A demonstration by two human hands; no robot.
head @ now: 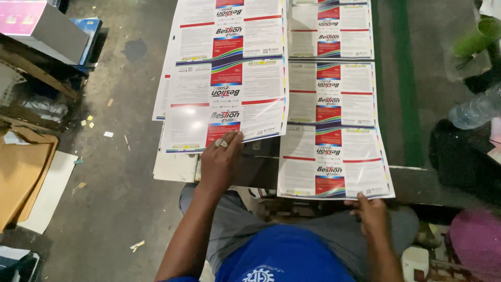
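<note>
Two stacks of glossy printed sheets lie on the counter (pixel 417 180). The left hand (pixel 222 159) rests flat and open on the near edge of the left stack (pixel 224 78). The right hand (pixel 371 211), just right of it, pinches the near edge of the right stack (pixel 334 130). The sheets look thin, light, limp and slippery, likely to slide or crease; corners and edges seem the best hold. The right fingers are tucked beneath the paper. The stacks' far ends are cut off.

A stained grey concrete floor (pixel 120 172), littered with paper scraps (pixel 108 134), is flanked by flattened brown cardboard (pixel 23 172) and cluttered shelving (pixel 47 36).
</note>
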